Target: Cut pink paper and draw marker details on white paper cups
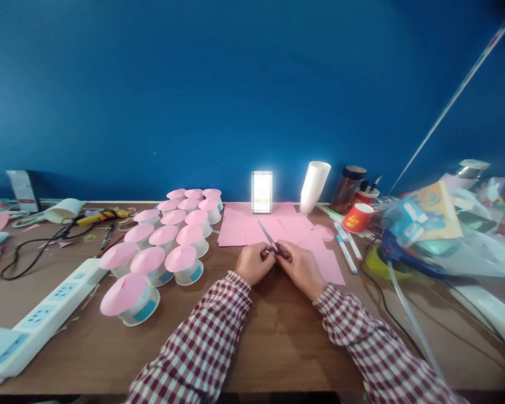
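My left hand (255, 262) and my right hand (301, 268) meet over the wooden table (278, 336), both closed around the dark handles of a pair of scissors (268, 238). The metal blades point up and to the left, away from me, over several sheets of pink paper (278, 229) that lie just behind my hands. Both arms are in red and white checked sleeves. To the left stand several white paper cups (151, 264), each capped with a pink paper cone.
A white power strip (46, 314) lies at the front left, with black cables and tools behind it. A stack of white cups (315, 186), a red cup (357, 217), a dark jar (348, 188) and pens sit at the back right. Plastic bags and clutter (437, 230) fill the right.
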Demonstrator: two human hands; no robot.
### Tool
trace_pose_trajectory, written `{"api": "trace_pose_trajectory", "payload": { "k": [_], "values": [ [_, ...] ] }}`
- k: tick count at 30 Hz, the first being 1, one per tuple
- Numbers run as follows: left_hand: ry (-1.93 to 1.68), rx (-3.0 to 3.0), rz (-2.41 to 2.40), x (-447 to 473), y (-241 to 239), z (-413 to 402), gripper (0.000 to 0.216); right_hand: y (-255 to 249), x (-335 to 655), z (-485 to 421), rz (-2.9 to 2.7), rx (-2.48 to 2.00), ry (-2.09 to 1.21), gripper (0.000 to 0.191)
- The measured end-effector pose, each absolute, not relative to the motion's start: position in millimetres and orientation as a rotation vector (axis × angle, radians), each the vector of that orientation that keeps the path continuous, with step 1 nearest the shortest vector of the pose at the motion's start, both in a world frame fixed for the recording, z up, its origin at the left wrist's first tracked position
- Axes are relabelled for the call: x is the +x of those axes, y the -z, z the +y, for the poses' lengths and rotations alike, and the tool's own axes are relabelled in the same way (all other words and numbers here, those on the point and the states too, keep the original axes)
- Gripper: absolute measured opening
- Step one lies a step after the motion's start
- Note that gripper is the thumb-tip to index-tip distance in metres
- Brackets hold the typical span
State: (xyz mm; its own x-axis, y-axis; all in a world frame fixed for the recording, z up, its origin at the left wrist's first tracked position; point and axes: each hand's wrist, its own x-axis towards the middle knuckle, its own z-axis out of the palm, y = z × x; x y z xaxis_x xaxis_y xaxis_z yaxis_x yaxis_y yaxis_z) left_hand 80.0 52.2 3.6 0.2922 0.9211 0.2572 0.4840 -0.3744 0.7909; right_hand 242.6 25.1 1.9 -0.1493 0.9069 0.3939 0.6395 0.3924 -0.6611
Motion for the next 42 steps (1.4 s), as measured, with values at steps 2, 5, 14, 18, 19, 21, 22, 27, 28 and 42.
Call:
{"api": "trace_pose_trajectory", "payload": {
  "k": [2, 5, 14, 18, 19, 21, 22, 27, 28, 42],
  "values": [
    [-0.957, 2.017, 1.233, 80, -1, 52, 0.022, -5, 246, 24, -1.924, -1.396, -0.324, 0.027],
    [-1.033, 2.018, 1.261, 79, 0, 52, 0.030, -10, 252, 25, -1.913, -1.575, -0.131, 0.028],
    [-1.132, 2.040, 1.178, 81, -3, 47, 0.029, -9, 260, 32, -1.872, -1.830, -0.189, 0.034],
    [-1.096, 2.077, 1.178, 82, -3, 47, 0.027, -9, 258, 31, -1.868, -1.679, -0.251, 0.023],
    [-1.098, 2.070, 1.178, 82, -3, 47, 0.027, -8, 258, 32, -1.863, -1.650, -0.251, 0.022],
    [-1.103, 2.059, 1.172, 81, -4, 47, 0.028, -7, 258, 33, -1.856, -1.613, -0.253, 0.022],
    [-1.101, 2.060, 1.166, 81, -4, 47, 0.029, -6, 258, 34, -1.864, -1.600, -0.248, 0.021],
    [-1.106, 2.066, 1.153, 81, -3, 46, 0.027, -1, 260, 37, -1.918, -1.588, -0.052, 0.021],
    [-1.111, 2.066, 1.151, 82, -3, 46, 0.027, -1, 260, 37, -1.911, -1.588, -0.010, 0.022],
    [-1.142, 2.211, 1.069, 81, -13, 37, 0.028, 5, 258, 40, -1.844, -1.446, 0.037, 0.027]
  ]
}}
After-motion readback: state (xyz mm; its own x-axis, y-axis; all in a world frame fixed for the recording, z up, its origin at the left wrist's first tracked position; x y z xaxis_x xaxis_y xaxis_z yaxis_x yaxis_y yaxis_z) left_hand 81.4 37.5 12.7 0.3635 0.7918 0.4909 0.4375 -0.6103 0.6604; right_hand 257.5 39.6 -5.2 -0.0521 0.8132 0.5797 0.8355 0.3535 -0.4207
